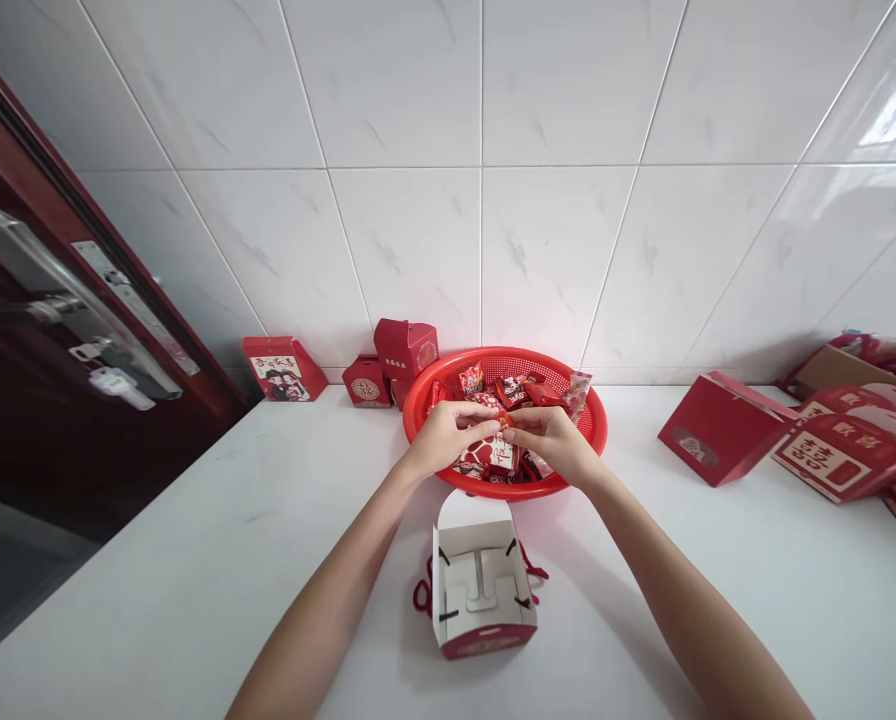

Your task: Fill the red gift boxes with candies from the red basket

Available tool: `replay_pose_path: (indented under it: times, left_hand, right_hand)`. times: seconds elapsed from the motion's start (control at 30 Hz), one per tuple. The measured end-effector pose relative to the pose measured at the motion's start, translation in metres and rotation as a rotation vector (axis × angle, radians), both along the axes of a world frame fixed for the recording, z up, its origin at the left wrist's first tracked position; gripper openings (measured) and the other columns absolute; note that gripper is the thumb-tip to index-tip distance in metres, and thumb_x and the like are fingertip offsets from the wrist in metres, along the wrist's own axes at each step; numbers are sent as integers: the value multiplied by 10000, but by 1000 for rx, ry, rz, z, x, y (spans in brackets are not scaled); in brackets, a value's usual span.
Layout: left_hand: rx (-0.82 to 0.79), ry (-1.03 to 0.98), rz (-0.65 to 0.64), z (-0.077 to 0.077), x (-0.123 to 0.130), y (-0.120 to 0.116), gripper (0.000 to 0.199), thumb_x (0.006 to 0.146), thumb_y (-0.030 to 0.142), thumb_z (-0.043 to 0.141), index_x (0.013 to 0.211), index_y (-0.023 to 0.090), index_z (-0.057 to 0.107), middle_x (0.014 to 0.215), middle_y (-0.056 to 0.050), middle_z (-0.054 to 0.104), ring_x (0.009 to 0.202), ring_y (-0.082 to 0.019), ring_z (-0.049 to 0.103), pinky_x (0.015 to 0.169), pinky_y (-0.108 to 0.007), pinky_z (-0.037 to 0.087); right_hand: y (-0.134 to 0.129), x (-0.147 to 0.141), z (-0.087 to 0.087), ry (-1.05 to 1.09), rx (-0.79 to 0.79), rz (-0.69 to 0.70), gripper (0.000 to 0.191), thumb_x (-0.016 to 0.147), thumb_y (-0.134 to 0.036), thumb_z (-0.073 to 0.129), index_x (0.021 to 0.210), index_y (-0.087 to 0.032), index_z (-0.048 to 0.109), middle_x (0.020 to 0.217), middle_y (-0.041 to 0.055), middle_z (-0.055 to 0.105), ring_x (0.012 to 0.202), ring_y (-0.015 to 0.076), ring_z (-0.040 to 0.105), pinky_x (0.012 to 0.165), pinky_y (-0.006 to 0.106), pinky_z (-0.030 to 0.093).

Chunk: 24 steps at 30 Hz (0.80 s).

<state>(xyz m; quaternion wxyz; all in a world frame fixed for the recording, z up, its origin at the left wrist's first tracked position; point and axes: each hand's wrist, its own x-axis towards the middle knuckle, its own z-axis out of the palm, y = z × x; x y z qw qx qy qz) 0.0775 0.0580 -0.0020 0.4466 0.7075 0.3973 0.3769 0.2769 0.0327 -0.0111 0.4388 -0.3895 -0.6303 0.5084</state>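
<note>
Both hands are over a red plastic basket point(599, 440) of wrapped candies. My left hand point(454, 432) and my right hand point(549, 438) meet above its middle, thumbs and fingers pinching a small red wrapped candy point(503, 420) between them. Around and below my fingers lie red and white packets point(470, 378). In front of the basket, between my forearms, an open box point(482, 590) stands with its white inside facing up, nothing in it, and dark red cord showing at both sides.
Against the tiled wall at the left stand a photo-printed box point(284, 370) and small red boxes point(410, 350). At the right are a red box point(722, 428), several flatter red boxes point(842, 450) and a cardboard carton point(827, 368). A dark door point(35, 400) borders the table's left.
</note>
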Motion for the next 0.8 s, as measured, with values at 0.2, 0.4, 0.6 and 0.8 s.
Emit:
replay_pose_path:
  times: [0.2, 0.4, 0.6, 0.8]
  left_hand:
    - [60, 71, 7, 1, 1, -2, 331, 873, 479, 635, 820, 165, 725, 802, -45, 743, 794, -207, 690, 706, -296, 567]
    - [-2, 71, 12, 0, 1, -3, 416, 894, 578, 590, 806, 173, 634, 687, 5, 594, 555, -120, 501, 474, -232, 400]
    - [-35, -28, -20, 0, 1, -1, 438, 838, 594, 668, 872, 157, 679, 823, -30, 678, 767, -172, 630, 689, -277, 523]
    - [-101, 52, -44, -1, -5, 1, 520, 715, 433, 836, 1129, 141, 718, 825, -32, 717, 798, -201, 676, 741, -322, 556]
  right_hand:
    - [0, -1, -6, 35, -13, -31, 405, 671, -434, 896, 975, -185, 800, 893, 65, 788, 919, 293, 737, 877, 442, 587]
    - [0, -2, -8, 11, 92, -69, 396, 772, -415, 801, 1097, -190, 776, 917, 68, 782, 875, 268, 740, 824, 424, 605]
    - [2, -1, -13, -8, 105, -163, 388, 763, -411, 800, 1080, -191, 758, 888, 68, 765, 841, 258, 728, 800, 423, 602]
    - [3, -1, -12, 50, 101, -227, 396, 730, -475, 821, 1016, -215, 735, 946, 79, 774, 896, 277, 733, 821, 440, 601]
